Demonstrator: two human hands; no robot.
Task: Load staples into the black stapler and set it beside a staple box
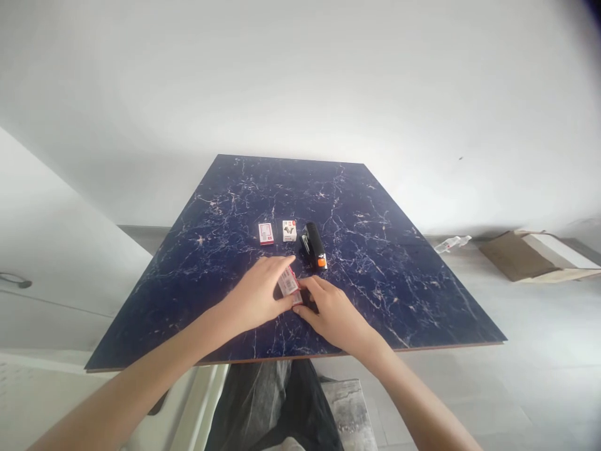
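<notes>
Between my two hands is a small red-and-white cardboard box (288, 282), tilted, with printed text on its face. My left hand (260, 289) grips it from the left, thumb below and fingers above. At its lower right end, the thumb and fingers of my right hand (332, 311) pinch the edge. Just beyond lies a black stapler (313, 246) with an orange part at its near end. To the stapler's left are a white box (289, 230) with a dark picture and a red dot, and a red-bordered white box (265, 233).
The blue marble-patterned table (188, 294) has its near edge close to my lap. A white wall (291, 75) stands behind it. On the floor to the right are a clear plastic bottle (453, 244) and an open cardboard box (511, 257). A white cabinet (56, 269) stands left.
</notes>
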